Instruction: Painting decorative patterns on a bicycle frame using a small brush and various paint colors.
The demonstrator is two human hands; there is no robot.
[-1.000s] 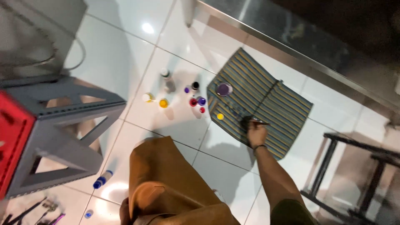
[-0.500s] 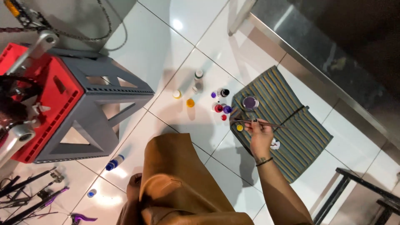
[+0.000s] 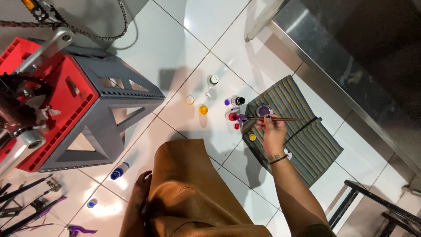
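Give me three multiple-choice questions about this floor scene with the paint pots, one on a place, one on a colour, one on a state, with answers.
1. Where does the striped mat lie?
A. on the white floor tiles
B. on the grey stool
C. on the brown leather

2. What colour is the open pot lying on the mat's left edge?
A. green
B. yellow
C. black

3. What is the right hand doing?
A. lying flat and empty
B. holding a thin brush
C. gripping the stool

Answers: 1 A, the mat lies flat on the tiles; 2 B, the small pot shows yellow; 3 B, the fingers pinch the brush above the mat.
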